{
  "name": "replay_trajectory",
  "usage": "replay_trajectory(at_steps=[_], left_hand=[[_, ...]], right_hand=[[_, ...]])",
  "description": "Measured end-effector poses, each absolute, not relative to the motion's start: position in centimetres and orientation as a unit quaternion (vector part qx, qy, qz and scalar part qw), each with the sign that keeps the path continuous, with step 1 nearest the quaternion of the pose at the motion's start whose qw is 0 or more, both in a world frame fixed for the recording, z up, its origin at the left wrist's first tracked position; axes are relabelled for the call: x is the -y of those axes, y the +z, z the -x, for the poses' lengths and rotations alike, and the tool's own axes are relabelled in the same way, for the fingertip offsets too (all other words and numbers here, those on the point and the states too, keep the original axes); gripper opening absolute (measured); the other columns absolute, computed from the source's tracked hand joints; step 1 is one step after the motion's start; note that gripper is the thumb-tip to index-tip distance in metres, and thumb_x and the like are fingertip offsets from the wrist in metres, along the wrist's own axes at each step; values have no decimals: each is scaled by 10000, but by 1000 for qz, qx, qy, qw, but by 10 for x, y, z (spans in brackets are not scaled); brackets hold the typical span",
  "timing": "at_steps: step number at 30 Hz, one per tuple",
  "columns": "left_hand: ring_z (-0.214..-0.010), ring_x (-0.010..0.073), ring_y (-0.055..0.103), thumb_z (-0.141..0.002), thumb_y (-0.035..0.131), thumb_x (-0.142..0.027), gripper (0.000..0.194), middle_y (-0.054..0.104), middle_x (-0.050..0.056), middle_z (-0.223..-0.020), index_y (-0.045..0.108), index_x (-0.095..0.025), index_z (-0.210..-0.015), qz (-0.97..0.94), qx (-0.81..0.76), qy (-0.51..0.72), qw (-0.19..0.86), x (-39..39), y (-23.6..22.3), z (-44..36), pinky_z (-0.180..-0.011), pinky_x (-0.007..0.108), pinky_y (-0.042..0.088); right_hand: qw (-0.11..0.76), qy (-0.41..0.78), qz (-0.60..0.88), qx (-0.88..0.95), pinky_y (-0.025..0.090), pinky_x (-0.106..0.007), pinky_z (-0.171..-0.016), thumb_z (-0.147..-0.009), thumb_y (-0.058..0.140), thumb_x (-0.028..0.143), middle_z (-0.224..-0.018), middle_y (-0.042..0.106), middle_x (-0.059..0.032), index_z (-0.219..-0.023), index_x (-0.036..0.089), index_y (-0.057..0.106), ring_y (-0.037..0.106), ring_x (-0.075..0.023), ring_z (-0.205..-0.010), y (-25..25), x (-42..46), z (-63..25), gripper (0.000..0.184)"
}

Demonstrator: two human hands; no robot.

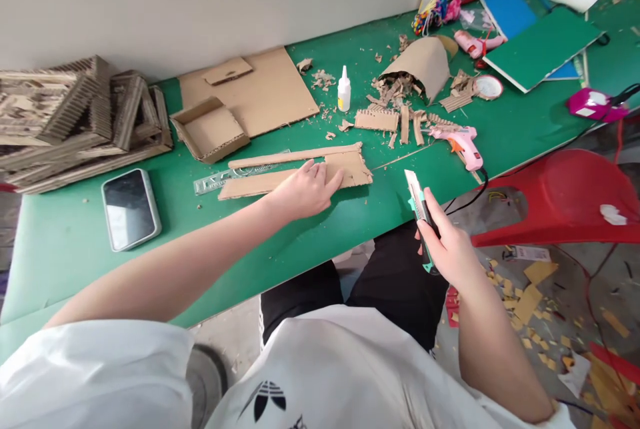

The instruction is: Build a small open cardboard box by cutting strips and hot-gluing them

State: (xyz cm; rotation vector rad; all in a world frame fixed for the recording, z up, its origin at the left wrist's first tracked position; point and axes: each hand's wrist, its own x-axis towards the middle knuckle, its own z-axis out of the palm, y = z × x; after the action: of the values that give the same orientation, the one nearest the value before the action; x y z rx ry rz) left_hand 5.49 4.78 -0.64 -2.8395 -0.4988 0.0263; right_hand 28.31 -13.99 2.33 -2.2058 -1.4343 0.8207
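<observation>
My left hand [307,190] lies with fingers outstretched on a notched piece of cardboard [349,169], which has a long slot between two strips. Part of a clear ruler [210,182] shows from beneath the cardboard's left end. In my right hand [447,240] is a green and black utility knife [419,199], its blade out and pointing up and away from me. The knife is held off the table's front edge, apart from the cardboard.
A phone [131,209] and an open cardboard box [207,132] lie on the left. Beyond the cardboard stands a glue bottle [344,90]. Right of it are scraps, a pink glue gun [463,142] and a green board [545,49]. A red stool [575,196] stands right of the table.
</observation>
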Motion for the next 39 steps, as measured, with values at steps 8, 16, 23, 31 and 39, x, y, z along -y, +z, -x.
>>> replay_trajectory(at_steps=[8,16,23,31,39], left_hand=[[-732,234,629,-907,273,-127,348,650,115,-802,590,-126,-1051,946,255,-87,181,-71,63,-47,-620,346,493],[-906,257,635,-898,307,-217,371,656,113,-1018,551,-145,-1169,913,389,-122,30,-74,90,-45,-744,371,507],[-943,214,642,-955,368,-415,351,664,60,-1046,586,-190,-1115,929,357,-11,-95,-79,32,-53,-769,303,491],[-1116,308,557,-872,563,-479,558,578,168,-1215,503,-143,-1313,960,275,-38,-37,-59,0,-56,-930,424,456],[-1314,390,411,-876,471,-588,689,445,232,-1413,475,-79,-1341,973,210,-95,-24,22,-32,-45,-1063,532,354]], right_hand=[[269,251,795,482,519,-268,-611,-919,367,367,-750,669,23,-1498,259,216,645,-139,-567,20,149,-289,608],[266,261,815,443,493,-262,-581,-913,391,383,-749,672,35,-1483,309,251,649,-141,-587,23,152,-287,592],[218,276,797,492,531,-312,-661,-915,397,406,-815,725,-6,-1456,241,320,684,-177,-663,16,147,-291,570],[107,156,729,658,522,-296,-800,-942,386,329,-1213,662,-87,-1303,186,503,673,-206,-1019,18,121,-297,405],[-95,-36,632,768,217,-266,-472,-963,297,506,-688,693,-38,-1003,205,638,643,-177,-590,28,59,-287,457]])
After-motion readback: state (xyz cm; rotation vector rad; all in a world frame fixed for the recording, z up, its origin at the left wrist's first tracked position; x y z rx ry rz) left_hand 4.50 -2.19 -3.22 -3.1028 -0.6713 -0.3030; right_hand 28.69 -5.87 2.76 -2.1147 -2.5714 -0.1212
